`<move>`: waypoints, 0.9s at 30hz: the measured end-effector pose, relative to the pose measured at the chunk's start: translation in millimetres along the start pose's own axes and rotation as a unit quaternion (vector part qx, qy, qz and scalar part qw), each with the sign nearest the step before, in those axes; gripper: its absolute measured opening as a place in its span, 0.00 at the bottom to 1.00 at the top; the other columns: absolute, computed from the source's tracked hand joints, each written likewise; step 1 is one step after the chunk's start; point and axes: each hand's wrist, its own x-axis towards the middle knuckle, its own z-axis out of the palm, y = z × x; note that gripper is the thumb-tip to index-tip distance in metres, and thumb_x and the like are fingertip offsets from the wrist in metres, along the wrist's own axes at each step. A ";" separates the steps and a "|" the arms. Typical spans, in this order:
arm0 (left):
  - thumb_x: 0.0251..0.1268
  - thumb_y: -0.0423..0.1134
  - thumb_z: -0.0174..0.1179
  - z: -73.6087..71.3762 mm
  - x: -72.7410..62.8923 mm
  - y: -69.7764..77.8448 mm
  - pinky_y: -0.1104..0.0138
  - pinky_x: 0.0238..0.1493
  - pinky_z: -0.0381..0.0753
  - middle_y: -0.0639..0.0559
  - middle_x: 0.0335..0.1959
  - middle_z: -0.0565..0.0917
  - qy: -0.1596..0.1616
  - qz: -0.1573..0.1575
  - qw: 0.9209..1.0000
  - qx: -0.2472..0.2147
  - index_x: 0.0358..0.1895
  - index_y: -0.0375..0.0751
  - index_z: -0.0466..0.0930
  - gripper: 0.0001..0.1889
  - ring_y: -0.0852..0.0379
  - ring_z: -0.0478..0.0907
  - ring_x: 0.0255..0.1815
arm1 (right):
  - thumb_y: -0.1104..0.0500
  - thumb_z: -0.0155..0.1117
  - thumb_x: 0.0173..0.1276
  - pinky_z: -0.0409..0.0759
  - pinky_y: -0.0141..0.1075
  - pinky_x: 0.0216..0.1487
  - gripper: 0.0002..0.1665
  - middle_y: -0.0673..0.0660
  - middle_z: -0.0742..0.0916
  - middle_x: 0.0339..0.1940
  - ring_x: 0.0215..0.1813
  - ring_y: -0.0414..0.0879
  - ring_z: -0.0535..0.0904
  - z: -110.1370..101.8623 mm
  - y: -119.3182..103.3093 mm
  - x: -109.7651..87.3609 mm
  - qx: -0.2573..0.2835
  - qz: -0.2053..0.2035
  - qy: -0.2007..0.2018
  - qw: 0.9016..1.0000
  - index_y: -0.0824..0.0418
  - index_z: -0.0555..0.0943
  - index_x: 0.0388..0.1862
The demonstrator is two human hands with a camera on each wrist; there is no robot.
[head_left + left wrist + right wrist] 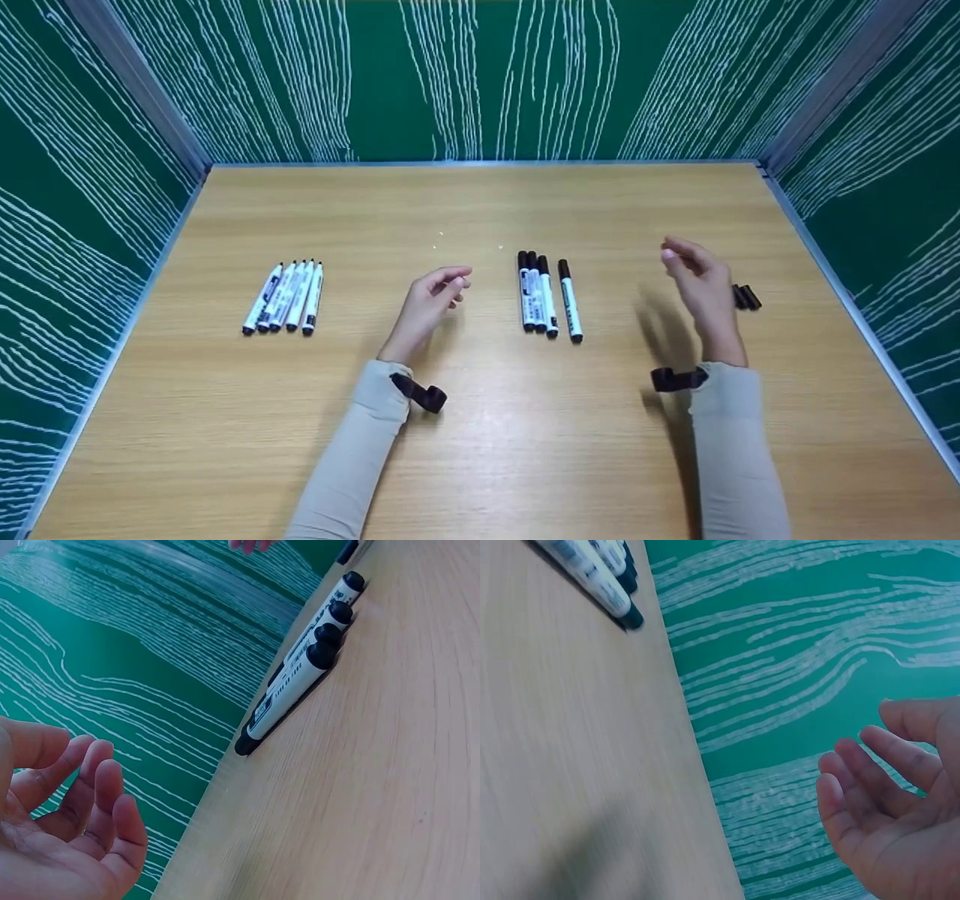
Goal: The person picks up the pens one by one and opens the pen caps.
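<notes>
My left hand (429, 309) hovers between two groups of markers, its fingers loosely bent. Nothing lies in its palm (67, 840) in the left wrist view. On the left lie several uncapped white markers (285, 297) with their dark tips facing the far wall. Several capped markers (537, 294) rest near the middle, side by side, and one more capped marker (570, 300) lies slightly apart on their right. Over the right side hangs my right hand (703, 294), empty, fingers relaxed. Beside it lie a few black marker caps (751, 297), partly hidden behind the hand.
The wooden table (480, 420) is enclosed at the back and sides by green walls (382, 82) with white wavy lines. Tiny pale specks (441, 234) dot the tabletop beyond my left hand. A black wrist camera (427, 396) sits on the left sleeve, and another (671, 379) on the right.
</notes>
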 end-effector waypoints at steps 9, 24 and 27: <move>0.69 0.35 0.55 9.7 0.6 -0.3 0.63 0.45 0.77 0.36 0.46 0.82 -0.004 0.003 0.999 0.051 0.55 0.36 0.79 0.14 0.57 0.75 0.38 | 0.48 0.56 0.72 0.75 0.20 0.49 0.30 0.61 0.79 0.61 0.48 0.31 0.76 26.9 -3.9 -2.9 -0.014 -0.018 -0.064 0.998 0.64 0.71 0.66; 0.68 0.38 0.56 49.5 17.8 -6.7 0.65 0.44 0.79 0.43 0.43 0.81 -0.064 0.028 0.968 0.239 0.59 0.31 0.74 0.20 0.51 0.77 0.42 | 0.49 0.56 0.72 0.70 0.48 0.67 0.31 0.65 0.76 0.64 0.64 0.57 0.72 45.4 -2.4 -4.6 -0.073 0.013 -0.178 0.981 0.63 0.69 0.68; 0.67 0.41 0.57 58.8 23.1 -8.3 0.65 0.44 0.79 0.46 0.40 0.81 -0.066 0.010 0.960 0.271 0.59 0.33 0.72 0.22 0.55 0.77 0.39 | 0.48 0.57 0.72 0.70 0.48 0.67 0.31 0.63 0.76 0.64 0.65 0.56 0.72 49.0 -2.5 -4.8 -0.073 0.024 -0.188 0.979 0.61 0.69 0.68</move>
